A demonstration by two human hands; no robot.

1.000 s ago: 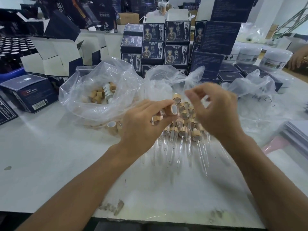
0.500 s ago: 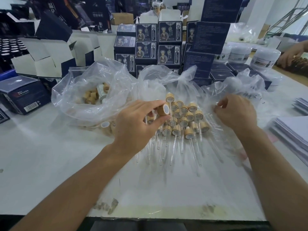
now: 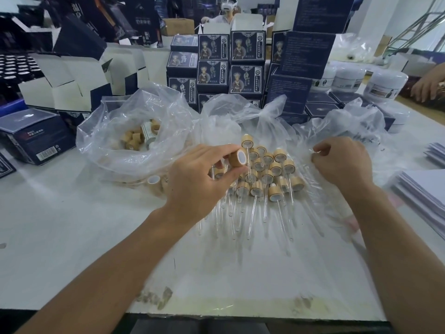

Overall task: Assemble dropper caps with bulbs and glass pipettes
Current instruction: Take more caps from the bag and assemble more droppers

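My left hand (image 3: 199, 182) pinches a bamboo-coloured dropper cap (image 3: 237, 159) between thumb and fingers, its white inside facing right. It hovers over the left side of a pile of assembled droppers (image 3: 269, 174), whose glass pipettes point toward me. My right hand (image 3: 342, 162) sits to the right of the pile with fingertips pinched together in a clear plastic bag (image 3: 349, 124). Whether anything is between those fingertips is not visible. Another clear bag (image 3: 101, 141) at the left holds loose caps (image 3: 132, 138).
Stacked dark blue product boxes (image 3: 228, 61) stand behind the bags, and open cartons (image 3: 72, 78) at the back left. White jars (image 3: 385, 85) and another person's hand (image 3: 428, 85) are at the far right. A paper stack (image 3: 423, 189) lies right. A blue box (image 3: 36, 138) lies left.
My right hand moved from beside the cap out to the right and down into the clear bag. My left hand kept hold of the cap and stayed over the pile.
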